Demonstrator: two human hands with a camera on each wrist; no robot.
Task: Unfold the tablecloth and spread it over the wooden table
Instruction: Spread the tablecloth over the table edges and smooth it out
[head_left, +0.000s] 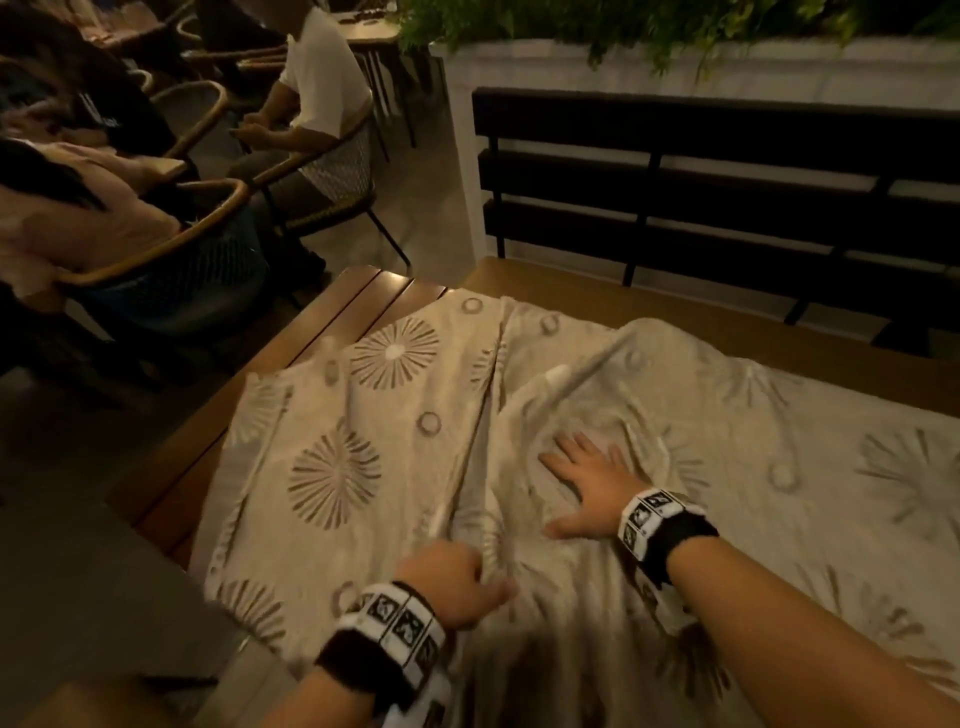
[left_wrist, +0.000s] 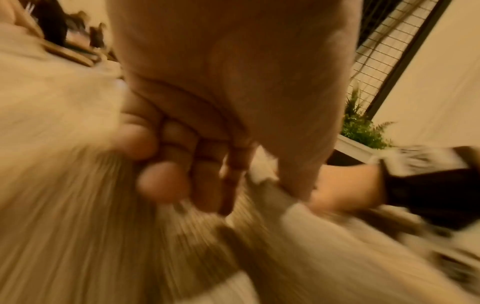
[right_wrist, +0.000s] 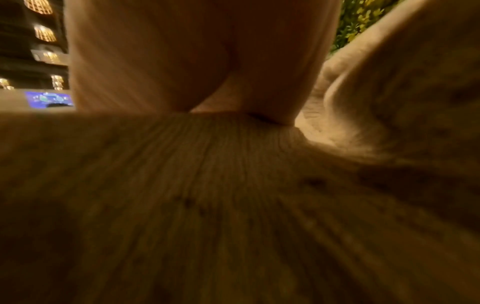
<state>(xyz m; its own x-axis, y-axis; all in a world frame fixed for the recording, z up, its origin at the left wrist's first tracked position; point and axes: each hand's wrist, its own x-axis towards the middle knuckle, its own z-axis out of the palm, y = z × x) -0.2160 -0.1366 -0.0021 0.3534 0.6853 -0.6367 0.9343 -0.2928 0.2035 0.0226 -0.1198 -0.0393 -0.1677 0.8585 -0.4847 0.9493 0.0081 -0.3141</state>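
Note:
A cream tablecloth (head_left: 363, 447) with brown sunburst and ring patterns lies partly unfolded on the wooden table (head_left: 332, 312). A folded layer covers its left part, and rumpled cloth stretches off to the right. My left hand (head_left: 452, 577) grips a bunched fold near the front edge, fingers curled round the fabric (left_wrist: 166, 164). My right hand (head_left: 587, 483) lies flat on the rumpled cloth, fingers spread. In the right wrist view the palm (right_wrist: 202, 61) presses on blurred tablecloth (right_wrist: 233, 185).
Bare wood slats show at the table's left and far edges. A dark slatted bench back (head_left: 727, 171) and a white planter (head_left: 675, 67) with greenery stand behind. Wicker chairs (head_left: 171, 270) with seated people crowd the left side.

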